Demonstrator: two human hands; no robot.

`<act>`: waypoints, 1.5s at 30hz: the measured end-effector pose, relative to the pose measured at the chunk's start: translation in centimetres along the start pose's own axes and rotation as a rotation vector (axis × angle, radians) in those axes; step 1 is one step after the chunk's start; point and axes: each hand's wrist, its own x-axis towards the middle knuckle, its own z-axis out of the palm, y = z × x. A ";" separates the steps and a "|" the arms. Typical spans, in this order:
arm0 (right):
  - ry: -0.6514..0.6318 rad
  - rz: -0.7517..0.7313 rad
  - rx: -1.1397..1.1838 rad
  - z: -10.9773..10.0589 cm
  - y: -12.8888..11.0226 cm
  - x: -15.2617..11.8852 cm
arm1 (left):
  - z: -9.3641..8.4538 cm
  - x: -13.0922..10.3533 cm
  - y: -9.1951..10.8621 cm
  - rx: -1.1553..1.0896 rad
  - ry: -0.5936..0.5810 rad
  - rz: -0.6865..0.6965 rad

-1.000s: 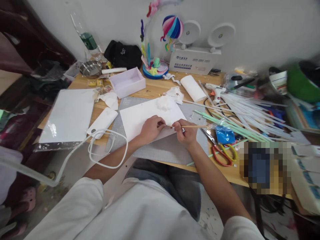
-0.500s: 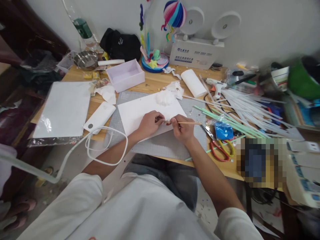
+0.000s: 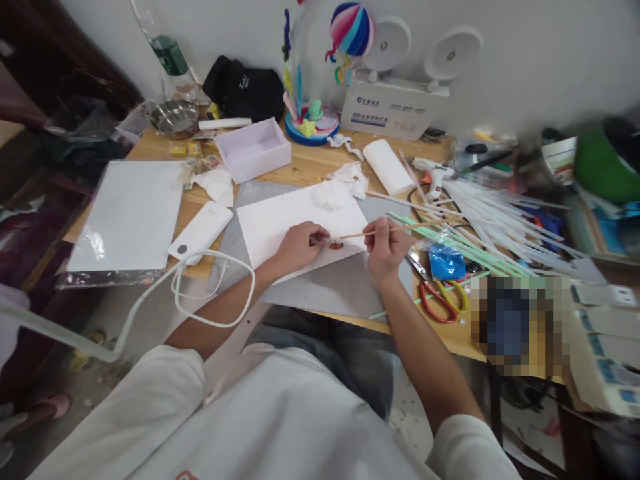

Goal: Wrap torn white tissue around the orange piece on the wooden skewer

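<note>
A thin stick is pinched in the right hand, presumably for fine control, its tip aimed toward the curled left hand (grip contents cannot be told), near an orange-and-dark piece seen against the white sheet.

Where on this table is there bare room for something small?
Bare grey mat lies between the white sheet and the front edge of the table. Behind it, mostly bare wood lies between the lilac box and the crumpled paper. The right side is crowded: scissors, glue gun, white strips.
</note>
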 end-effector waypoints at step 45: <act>0.133 0.044 -0.023 0.6 0.0 0.2 | 0.1 -0.1 0.8 0.080 0.015 0.009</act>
